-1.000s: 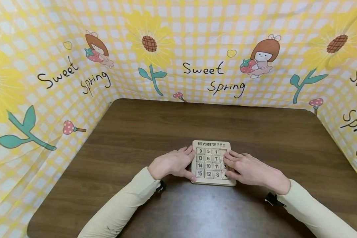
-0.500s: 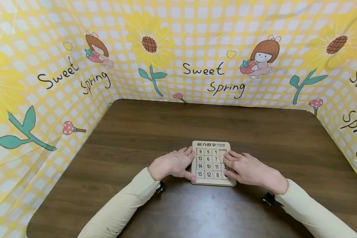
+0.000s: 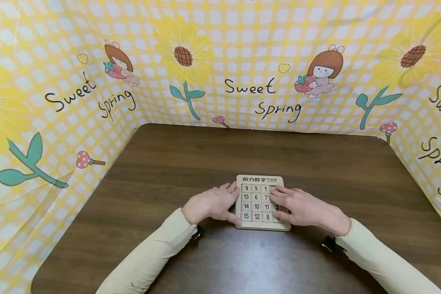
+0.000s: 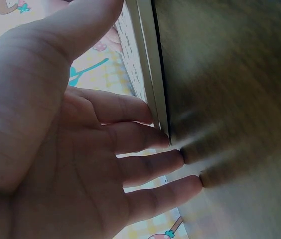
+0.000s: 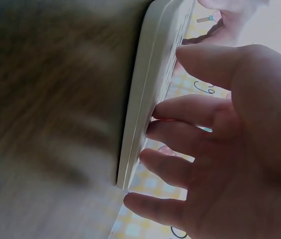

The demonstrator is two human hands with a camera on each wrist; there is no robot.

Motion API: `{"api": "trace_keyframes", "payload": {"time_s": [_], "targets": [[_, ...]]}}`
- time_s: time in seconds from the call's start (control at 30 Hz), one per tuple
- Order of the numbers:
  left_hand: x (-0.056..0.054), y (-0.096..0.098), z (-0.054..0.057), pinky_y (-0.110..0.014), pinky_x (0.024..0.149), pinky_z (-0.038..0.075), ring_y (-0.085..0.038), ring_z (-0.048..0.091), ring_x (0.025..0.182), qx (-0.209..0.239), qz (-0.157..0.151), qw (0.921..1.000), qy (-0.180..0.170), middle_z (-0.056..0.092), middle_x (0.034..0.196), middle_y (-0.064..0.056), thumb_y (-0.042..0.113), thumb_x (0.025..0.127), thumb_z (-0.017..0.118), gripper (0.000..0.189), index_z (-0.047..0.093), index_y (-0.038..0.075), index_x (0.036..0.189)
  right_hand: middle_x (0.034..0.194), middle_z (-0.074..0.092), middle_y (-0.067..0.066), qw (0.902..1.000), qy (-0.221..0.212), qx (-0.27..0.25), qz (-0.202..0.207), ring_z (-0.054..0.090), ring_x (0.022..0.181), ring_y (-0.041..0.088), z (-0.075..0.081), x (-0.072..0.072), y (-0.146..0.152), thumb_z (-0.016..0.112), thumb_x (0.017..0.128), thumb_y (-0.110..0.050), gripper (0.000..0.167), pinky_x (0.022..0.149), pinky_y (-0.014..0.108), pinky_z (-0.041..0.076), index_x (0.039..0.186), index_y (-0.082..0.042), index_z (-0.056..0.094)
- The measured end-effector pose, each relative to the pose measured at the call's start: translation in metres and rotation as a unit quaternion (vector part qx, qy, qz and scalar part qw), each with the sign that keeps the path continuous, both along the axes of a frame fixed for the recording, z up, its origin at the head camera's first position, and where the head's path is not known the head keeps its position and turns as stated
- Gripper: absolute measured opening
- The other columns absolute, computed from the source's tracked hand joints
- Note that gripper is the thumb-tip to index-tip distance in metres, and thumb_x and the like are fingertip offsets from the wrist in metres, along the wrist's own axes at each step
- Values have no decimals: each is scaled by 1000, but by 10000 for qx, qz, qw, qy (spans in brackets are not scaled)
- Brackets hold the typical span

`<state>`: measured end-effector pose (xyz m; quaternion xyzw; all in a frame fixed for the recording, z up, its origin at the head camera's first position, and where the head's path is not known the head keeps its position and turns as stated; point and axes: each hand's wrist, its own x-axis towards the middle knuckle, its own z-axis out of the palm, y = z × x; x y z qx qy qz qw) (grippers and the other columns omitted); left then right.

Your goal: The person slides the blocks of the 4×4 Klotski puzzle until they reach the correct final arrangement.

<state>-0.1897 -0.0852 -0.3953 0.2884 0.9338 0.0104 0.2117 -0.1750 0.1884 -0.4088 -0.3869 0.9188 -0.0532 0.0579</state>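
Note:
A wooden number sliding puzzle [image 3: 261,224] lies flat on the table, its top edge printed with characters. Rows of numbered tiles show, such as 9, 5, 1 along the top. My left hand [image 3: 214,203] steadies the board's left side, with the thumb at the lower left corner. In the left wrist view its fingers [image 4: 153,201] are nearly straight, some touching the board's edge and others the table. My right hand [image 3: 304,207] lies over the right column, fingertips on the tiles and the upper right gap. Its fingers hide most of that column; tile 3 shows between them.
The dark wood-grain table [image 3: 191,159] has rounded corners. Yellow checked cloth [image 3: 238,49] with flowers and lettering hangs round its back and sides. Black straps [image 3: 332,244] sit at both wrists by the pale sleeves.
My right hand has slid slightly left over the board, so its fingers cover more of the right column and the top right gap. My left hand stays put.

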Motion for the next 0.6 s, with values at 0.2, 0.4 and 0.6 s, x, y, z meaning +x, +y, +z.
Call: {"api": "trace_keyframes", "payload": {"time_s": [0.2, 0.4, 0.6], "targets": [[-1, -1, 0, -46, 120, 28, -31, 21, 152, -54, -48, 9999, 75, 18, 164, -13, 64, 82, 66, 104, 23, 7, 156, 149, 47, 18, 9997, -173, -180, 80, 41, 141, 36, -1, -6, 2, 60, 96, -35, 56, 106, 60, 41, 142, -5, 51], [-1, -1, 0, -48, 119, 30, -31, 22, 151, -79, -65, 9999, 139, 19, 164, -14, 65, 81, 67, 104, 24, 6, 156, 149, 48, 17, 9979, -426, -442, 192, 40, 141, 38, -1, -11, 5, 62, 95, -32, 54, 110, 54, 40, 141, -4, 52], [0, 0, -1, -49, 118, 31, -31, 23, 151, -92, -105, 9998, 151, 19, 164, -14, 66, 81, 66, 104, 25, 6, 156, 150, 47, 16, 9989, -341, -331, 41, 39, 142, 38, 2, -7, 8, 60, 97, -32, 53, 109, 55, 40, 141, -4, 52]]}}
